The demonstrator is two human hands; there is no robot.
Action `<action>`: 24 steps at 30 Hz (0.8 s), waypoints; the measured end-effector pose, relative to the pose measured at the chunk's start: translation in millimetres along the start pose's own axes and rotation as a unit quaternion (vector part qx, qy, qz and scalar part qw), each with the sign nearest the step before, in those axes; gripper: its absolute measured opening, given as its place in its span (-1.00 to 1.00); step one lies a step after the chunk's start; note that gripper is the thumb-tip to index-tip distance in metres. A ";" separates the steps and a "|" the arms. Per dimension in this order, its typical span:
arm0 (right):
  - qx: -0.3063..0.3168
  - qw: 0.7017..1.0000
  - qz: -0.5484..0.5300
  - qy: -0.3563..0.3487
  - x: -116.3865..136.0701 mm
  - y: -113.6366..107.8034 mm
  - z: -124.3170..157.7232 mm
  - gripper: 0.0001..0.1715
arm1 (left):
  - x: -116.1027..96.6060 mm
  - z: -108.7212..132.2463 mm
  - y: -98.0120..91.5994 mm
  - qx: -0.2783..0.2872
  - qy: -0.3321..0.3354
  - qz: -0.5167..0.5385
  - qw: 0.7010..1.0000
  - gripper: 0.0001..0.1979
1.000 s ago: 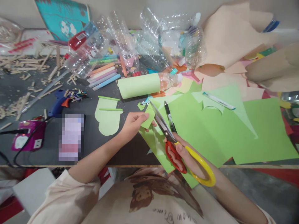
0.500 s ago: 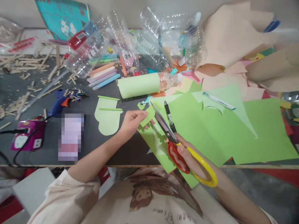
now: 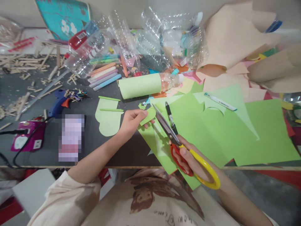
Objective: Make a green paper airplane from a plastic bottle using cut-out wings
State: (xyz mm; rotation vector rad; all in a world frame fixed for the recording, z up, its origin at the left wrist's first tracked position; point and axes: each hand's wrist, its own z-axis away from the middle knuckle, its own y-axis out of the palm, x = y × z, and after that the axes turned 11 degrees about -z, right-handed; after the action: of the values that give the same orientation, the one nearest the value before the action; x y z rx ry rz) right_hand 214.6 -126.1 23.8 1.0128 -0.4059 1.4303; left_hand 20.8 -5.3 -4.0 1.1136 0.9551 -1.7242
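My left hand (image 3: 131,121) pinches a small rounded piece of light green paper (image 3: 149,115) just above the dark table (image 3: 122,150). My right hand (image 3: 188,157) grips scissors (image 3: 175,139) with red and yellow handles, blades closed and pointing up-left toward that piece. Under the scissors lies a large green paper sheet (image 3: 211,128) with cut edges. A black pen (image 3: 170,117) lies beside the blades.
A cut green paper shape (image 3: 108,121) lies left of my hand. A green paper-wrapped bottle (image 3: 145,85), chalk sticks (image 3: 104,75), clear plastic bottles (image 3: 122,40), a blue glue gun (image 3: 60,100), wooden sticks (image 3: 21,72) and beige paper sheets (image 3: 235,40) crowd the table.
The left hand tilted the small green piece a little flatter. The right hand drew the scissors slightly down and to the right.
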 end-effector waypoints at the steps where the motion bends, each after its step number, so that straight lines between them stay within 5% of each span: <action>1: 0.000 1.000 0.004 -0.002 -0.6 -0.6 0.3 -0.45 | -0.2 -0.2 -0.1 -0.001 0.000 -0.001 1.000 -0.68; 24: -0.013 0.998 0.060 -0.028 -6.6 -7.9 3.2 -0.45 | -6.1 -2.9 -1.7 -0.036 0.023 0.008 0.999 -0.73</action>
State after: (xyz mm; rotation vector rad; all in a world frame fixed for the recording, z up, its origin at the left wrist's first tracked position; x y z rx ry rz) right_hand 221.9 -131.3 17.9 1.0243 -0.5334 1.5028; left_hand 21.5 -0.6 1.0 1.1147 1.0255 -1.6444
